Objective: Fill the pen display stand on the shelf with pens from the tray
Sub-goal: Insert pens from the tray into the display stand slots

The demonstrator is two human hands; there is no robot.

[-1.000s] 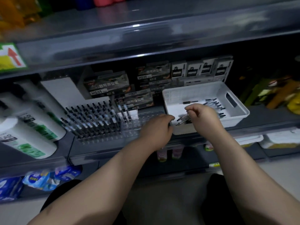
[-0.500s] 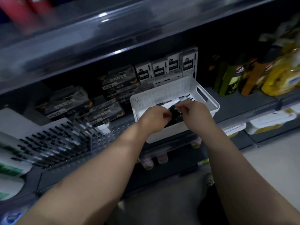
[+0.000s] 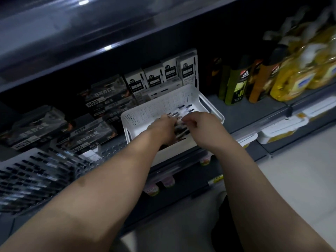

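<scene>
A white perforated tray (image 3: 211, 108) sits on the shelf with several black-capped pens (image 3: 183, 110) lying in it. My left hand (image 3: 161, 128) reaches into the tray and holds a dark bundle of pens (image 3: 181, 132) under its palm. My right hand (image 3: 199, 123) is close beside it over the same pens, fingers curled, and whether they pinch a pen is hidden. The pen display stand (image 3: 109, 151) is at the lower left of the shelf. Its left rows hold several pens (image 3: 36, 175), and its clear right part shows open holes.
Boxes of pens marked H035 (image 3: 101, 104) and white 0.5 boxes (image 3: 160, 77) stand behind the tray and the stand. Green, orange and yellow bottles (image 3: 291, 80) fill the shelf to the right. An upper shelf edge (image 3: 109, 48) overhangs. Pale floor lies at the right.
The view has swung right and down, so the stand has slid to the lower left. Both hands have gone from the tray's front edge deeper into the tray, onto the pens.
</scene>
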